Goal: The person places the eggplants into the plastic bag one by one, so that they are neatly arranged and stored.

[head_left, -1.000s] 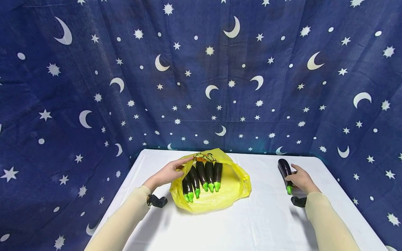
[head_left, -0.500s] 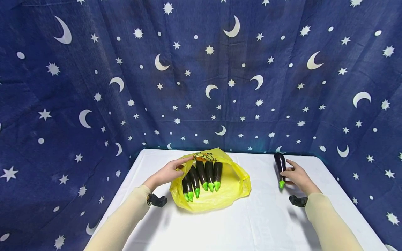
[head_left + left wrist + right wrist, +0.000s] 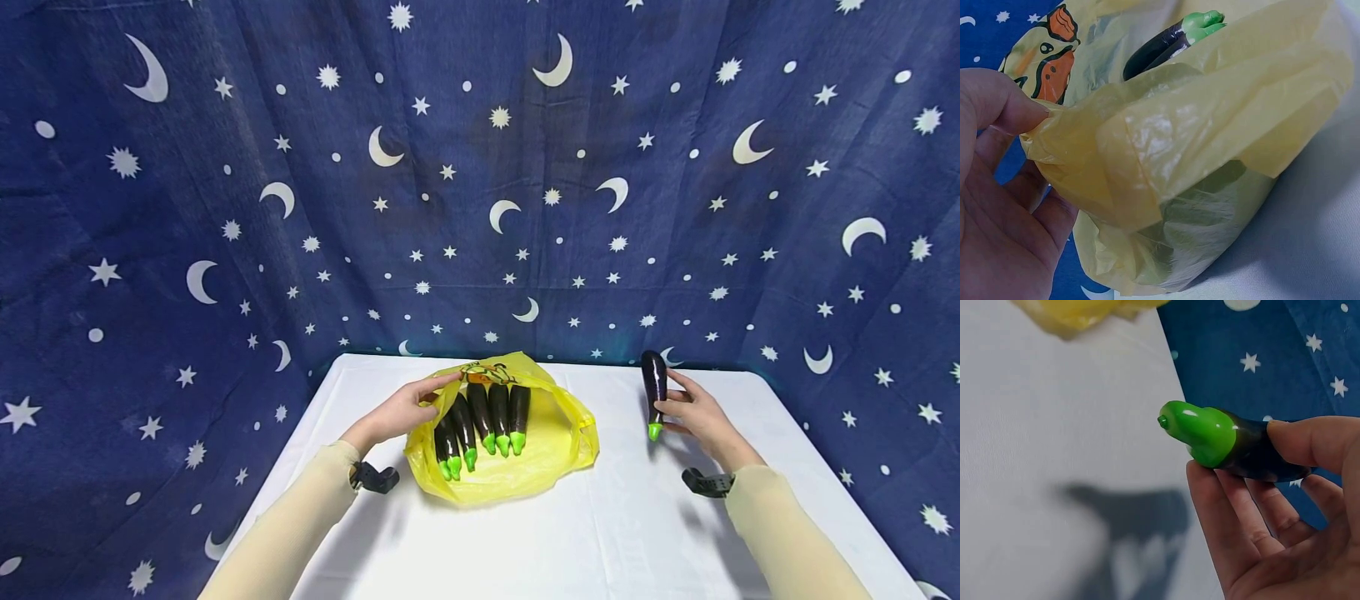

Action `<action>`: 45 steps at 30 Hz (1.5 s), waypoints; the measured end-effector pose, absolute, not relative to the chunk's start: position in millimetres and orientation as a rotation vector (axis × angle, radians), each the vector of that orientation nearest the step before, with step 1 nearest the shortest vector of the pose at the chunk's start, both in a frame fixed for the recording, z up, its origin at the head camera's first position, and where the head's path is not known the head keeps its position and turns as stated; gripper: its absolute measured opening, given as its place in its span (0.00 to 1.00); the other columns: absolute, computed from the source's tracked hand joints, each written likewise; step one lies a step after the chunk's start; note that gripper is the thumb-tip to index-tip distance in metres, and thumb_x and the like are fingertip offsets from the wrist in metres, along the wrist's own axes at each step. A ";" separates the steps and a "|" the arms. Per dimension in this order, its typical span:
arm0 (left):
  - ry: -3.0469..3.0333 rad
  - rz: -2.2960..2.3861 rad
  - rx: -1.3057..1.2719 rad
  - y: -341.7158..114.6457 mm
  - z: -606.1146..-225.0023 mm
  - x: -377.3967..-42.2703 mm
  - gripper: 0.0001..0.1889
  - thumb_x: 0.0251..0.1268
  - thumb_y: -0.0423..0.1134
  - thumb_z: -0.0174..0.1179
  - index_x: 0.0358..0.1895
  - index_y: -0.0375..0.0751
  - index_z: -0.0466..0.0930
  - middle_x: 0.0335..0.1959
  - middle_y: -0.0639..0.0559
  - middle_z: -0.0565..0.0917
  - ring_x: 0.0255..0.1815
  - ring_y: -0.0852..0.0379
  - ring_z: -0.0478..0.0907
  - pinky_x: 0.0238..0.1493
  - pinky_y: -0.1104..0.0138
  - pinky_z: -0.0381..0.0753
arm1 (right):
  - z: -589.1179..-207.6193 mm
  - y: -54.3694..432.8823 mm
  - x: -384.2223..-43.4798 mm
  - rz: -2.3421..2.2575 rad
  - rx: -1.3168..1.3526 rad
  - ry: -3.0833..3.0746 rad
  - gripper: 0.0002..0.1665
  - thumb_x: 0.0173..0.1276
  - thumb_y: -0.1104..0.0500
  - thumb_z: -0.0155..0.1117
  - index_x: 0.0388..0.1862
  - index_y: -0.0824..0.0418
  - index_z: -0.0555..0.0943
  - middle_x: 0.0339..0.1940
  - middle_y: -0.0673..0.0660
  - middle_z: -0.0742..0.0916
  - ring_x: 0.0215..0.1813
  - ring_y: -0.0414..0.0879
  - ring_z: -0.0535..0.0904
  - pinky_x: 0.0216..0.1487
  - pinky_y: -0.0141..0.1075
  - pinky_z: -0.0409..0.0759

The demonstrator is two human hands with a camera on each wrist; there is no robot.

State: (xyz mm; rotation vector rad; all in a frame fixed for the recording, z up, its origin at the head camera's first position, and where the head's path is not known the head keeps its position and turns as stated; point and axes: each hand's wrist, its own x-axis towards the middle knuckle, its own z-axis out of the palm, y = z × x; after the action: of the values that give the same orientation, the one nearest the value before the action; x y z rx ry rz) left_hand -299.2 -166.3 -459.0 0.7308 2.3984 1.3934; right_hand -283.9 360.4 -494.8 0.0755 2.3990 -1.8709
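A yellow plastic bag (image 3: 547, 467) lies with its mouth facing me in the head view, several dark eggplants (image 3: 499, 412) with green stems side by side in its left part. My left hand (image 3: 401, 412) pinches the bag's upper left rim between thumb and fingers, as the left wrist view also shows. To the right, my right hand (image 3: 703, 417) holds a single eggplant (image 3: 654, 387) between thumb and fingers. Its green stem end (image 3: 1204, 431) points away from the palm in the right wrist view, and a shadow falls on the cloth below it.
A white cloth covers the table (image 3: 525, 550). Behind it and at both sides hangs a dark blue curtain (image 3: 480, 275) with moons and stars. A dark strap-on camera mount (image 3: 707, 483) sits at the right wrist.
My right hand has lifted the eggplant off the table and moved it left, towards the bag. The left hand and the bag stay in place.
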 end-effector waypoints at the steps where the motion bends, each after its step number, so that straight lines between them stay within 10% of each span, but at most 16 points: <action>1: 2.399 1.394 0.730 -166.3 -459.2 -299.3 0.38 0.67 0.26 0.51 0.79 0.58 0.65 0.78 0.54 0.65 0.68 0.47 0.72 0.63 0.56 0.75 | -493.7 358.4 -283.7 -1.876 0.067 2.397 0.54 0.73 0.63 0.64 0.86 0.59 0.42 0.73 0.79 0.67 0.45 0.35 0.82 0.55 0.50 0.82; 45: 2.419 1.375 0.721 -163.7 -457.4 -297.9 0.37 0.68 0.26 0.52 0.78 0.59 0.66 0.79 0.55 0.64 0.70 0.49 0.70 0.68 0.54 0.71 | -470.1 276.7 -263.4 -2.039 -0.236 2.127 0.52 0.69 0.67 0.68 0.85 0.55 0.52 0.70 0.75 0.70 0.52 0.47 0.86 0.53 0.53 0.83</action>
State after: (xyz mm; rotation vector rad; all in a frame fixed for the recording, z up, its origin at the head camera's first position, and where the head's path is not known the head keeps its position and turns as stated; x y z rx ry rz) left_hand -297.9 -163.7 -457.4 0.7212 2.4194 1.3747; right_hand -263.4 276.7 -470.1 -0.2362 2.1266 -2.0393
